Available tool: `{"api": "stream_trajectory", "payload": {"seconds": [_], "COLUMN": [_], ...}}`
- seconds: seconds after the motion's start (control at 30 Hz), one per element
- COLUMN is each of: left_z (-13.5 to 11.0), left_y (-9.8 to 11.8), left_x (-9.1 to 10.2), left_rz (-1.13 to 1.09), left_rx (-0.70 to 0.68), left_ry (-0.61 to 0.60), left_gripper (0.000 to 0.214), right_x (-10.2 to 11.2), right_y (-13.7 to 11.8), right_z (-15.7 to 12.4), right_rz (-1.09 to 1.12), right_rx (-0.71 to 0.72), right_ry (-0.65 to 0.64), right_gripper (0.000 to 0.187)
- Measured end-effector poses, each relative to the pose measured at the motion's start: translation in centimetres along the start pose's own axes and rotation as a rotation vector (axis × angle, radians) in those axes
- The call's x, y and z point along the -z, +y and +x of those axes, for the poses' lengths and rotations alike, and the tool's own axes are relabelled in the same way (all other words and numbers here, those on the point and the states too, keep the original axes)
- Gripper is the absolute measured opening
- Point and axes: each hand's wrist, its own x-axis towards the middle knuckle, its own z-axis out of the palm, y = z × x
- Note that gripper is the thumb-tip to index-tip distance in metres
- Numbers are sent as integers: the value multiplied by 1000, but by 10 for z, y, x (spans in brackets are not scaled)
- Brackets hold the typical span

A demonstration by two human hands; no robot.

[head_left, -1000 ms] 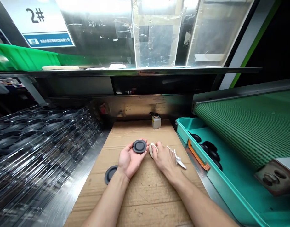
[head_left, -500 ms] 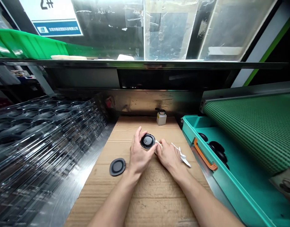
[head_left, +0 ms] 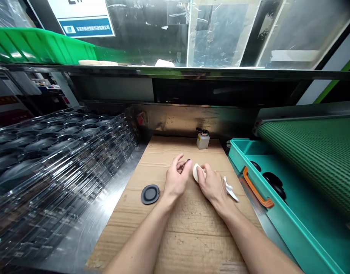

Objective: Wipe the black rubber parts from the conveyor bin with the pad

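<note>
My left hand [head_left: 177, 178] is closed round a black round part [head_left: 188, 161]; only a small dark bit of its edge shows past the fingers. Between the thumb and fingers of my right hand [head_left: 211, 184] is a white round pad [head_left: 195, 172], a little apart from my left hand. A crumpled white cloth [head_left: 231, 189] lies just right of my right hand. Left of my left wrist, a flat dark grey disc [head_left: 150, 194] with a raised ring rests on the cardboard sheet [head_left: 186, 236].
A small white bottle [head_left: 203, 140] with its dark lid flipped up stands at the cardboard's far end. Stacked clear plastic trays [head_left: 57, 163] line the left. At right, a teal bin [head_left: 294, 232] with an orange handle holds black parts, beside a green conveyor belt [head_left: 311, 152].
My hands have drawn apart slightly. The black part has turned so its face no longer shows, and the white pad in my right hand is now plainly visible. The whole view has shifted.
</note>
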Motion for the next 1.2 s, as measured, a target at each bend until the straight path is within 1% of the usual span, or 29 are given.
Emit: {"api": "stream_trajectory", "payload": {"seconds": [0.03, 0.1, 0.13, 0.17, 0.23, 0.3, 0.4, 0.47, 0.5, 0.57, 0.67, 0.73, 0.9, 1.0, 1.07, 1.13, 1.17, 1.2], "left_z": [3, 8, 9, 9, 8, 6, 7, 10, 12, 16, 19, 21, 22, 22, 23, 23, 22, 22], "left_y": [-2, -6, -8, -10, -14, -18, -20, -18, -17, -12, -5, -2, -1, 0, 2, 4, 4, 5], "left_x": [1, 4, 5, 6, 6, 5, 5, 6, 8, 10, 15, 17, 18, 18, 19, 19, 19, 18], "left_rz": [-59, -170, -212, -236, -226, -191, -176, -206, -238, -331, -484, -552, -578, -547, -543, -555, -559, -561], "left_rx": [126, 345, 415, 457, 482, 478, 470, 490, 523, 634, 807, 868, 918, 868, 826, 797, 784, 774], "left_ry": [-12, -80, -126, -167, -212, -222, -243, -222, -206, -190, -215, -219, -171, -92, -58, -56, -61, -71], "left_gripper": [43, 43, 45, 46, 45, 46, 47, 50, 51, 54, 58, 58, 55, 49, 45, 45, 45, 45], "right_x": [2, 5, 6, 7, 8, 9, 8, 7, 7, 6, 7, 7, 7, 5, 4, 8, 11, 16], "right_y": [-2, -6, -9, -12, -16, -17, -10, -4, -1, 2, 2, 1, 4, 7, 8, 8, 8, 10], "right_z": [-1, -4, -6, -8, -12, -13, -7, -2, 0, 3, 3, 2, 5, 7, 7, 8, 9, 10], "right_rz": [90, 281, 359, 413, 439, 387, 278, 233, 222, 219, 222, 222, 184, 112, 99, 117, 122, 115], "right_rx": [-11, -1, 33, 83, 169, 178, 72, 11, -12, -40, -57, -63, -127, -169, -105, 30, 91, 128], "right_ry": [42, 104, 105, 86, 34, -1, 26, 65, 83, 93, 102, 104, 88, 85, 25, -29, -20, 21], "right_gripper": [41, 42, 42, 40, 37, 35, 38, 38, 38, 38, 38, 38, 41, 40, 38, 36, 36, 36]}}
